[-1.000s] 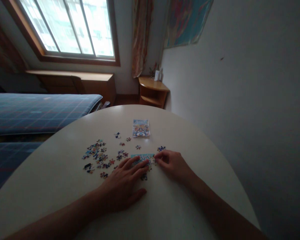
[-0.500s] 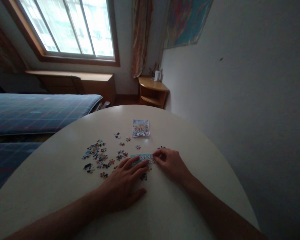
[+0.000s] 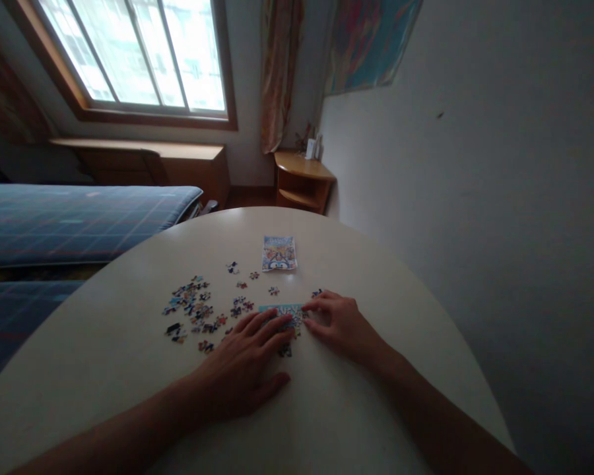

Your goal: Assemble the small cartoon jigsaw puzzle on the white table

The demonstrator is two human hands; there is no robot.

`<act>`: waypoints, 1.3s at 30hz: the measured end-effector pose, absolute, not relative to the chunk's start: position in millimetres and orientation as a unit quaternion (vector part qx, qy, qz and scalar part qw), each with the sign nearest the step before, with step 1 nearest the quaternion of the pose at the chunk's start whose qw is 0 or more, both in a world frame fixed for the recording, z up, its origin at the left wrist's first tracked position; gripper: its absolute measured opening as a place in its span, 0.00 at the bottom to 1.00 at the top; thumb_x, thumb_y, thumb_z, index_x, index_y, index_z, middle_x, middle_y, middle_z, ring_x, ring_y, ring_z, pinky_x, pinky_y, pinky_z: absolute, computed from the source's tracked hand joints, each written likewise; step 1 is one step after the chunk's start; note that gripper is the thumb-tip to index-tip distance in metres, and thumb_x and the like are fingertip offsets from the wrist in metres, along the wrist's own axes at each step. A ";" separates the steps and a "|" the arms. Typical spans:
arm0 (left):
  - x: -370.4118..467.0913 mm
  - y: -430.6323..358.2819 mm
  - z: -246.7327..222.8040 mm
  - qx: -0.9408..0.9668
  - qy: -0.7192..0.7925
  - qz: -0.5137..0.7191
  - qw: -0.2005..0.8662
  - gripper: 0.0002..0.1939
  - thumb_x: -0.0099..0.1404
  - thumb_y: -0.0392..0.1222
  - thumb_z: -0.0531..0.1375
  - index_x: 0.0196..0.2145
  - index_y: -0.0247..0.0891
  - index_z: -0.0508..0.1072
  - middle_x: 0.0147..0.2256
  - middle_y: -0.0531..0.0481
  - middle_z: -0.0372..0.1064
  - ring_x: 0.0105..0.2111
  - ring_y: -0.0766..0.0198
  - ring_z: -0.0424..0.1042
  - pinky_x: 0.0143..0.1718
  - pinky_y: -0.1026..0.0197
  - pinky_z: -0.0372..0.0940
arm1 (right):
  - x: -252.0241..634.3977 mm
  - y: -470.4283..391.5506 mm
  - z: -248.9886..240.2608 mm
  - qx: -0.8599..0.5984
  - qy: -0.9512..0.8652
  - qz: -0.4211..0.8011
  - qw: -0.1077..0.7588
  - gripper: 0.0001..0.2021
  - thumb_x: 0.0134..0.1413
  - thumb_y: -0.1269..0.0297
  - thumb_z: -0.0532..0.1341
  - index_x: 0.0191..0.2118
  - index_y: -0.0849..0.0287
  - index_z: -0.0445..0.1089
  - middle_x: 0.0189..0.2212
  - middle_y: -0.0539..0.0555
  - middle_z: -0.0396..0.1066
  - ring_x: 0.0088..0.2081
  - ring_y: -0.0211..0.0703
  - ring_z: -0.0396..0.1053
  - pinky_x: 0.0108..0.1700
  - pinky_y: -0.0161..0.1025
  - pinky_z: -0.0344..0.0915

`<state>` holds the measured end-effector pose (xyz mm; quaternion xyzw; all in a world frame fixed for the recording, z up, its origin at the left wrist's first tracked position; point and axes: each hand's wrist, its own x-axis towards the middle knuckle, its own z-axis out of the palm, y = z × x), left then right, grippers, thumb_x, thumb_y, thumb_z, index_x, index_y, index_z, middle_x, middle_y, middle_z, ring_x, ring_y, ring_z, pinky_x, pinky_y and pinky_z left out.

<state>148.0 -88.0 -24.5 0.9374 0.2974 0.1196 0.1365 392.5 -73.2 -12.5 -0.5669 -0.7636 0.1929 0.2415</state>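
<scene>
A partly joined jigsaw puzzle (image 3: 297,309) with a light-blue top edge lies on the table, its lower left covered by my left hand (image 3: 245,356). That hand rests flat, fingers spread over the joined pieces and thumb out to the side. At the puzzle's right edge is my right hand (image 3: 339,323), its index finger and thumb apart, touching around a small dark puzzle piece at the border. Just beyond its knuckles lies a loose blue piece (image 3: 317,292). A heap of loose puzzle pieces (image 3: 191,305) spreads to the left of my left hand.
The round white table (image 3: 366,409) carries a colourful picture packet (image 3: 279,253) beyond the puzzle. A few single pieces (image 3: 274,291) lie between them. A plaid mattress (image 3: 89,221) stands to the left, a wooden corner shelf (image 3: 304,168) behind, and a wall (image 3: 465,218) to the right.
My right thumb and index finger have parted from a pinch at the puzzle's right edge, the thumb now lower. My left hand stays nearly in place.
</scene>
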 end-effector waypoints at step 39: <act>148.4 -88.3 -23.0 0.937 0.300 0.116 0.135 0.29 0.68 0.48 0.57 0.64 0.46 0.58 0.67 0.49 0.52 0.67 0.47 0.49 0.66 0.40 0.46 | 405.3 -67.4 -20.2 -0.529 -0.756 0.261 0.284 0.13 0.56 0.68 0.59 0.46 0.56 0.78 0.34 0.54 0.77 0.31 0.38 0.71 0.37 0.35 0.66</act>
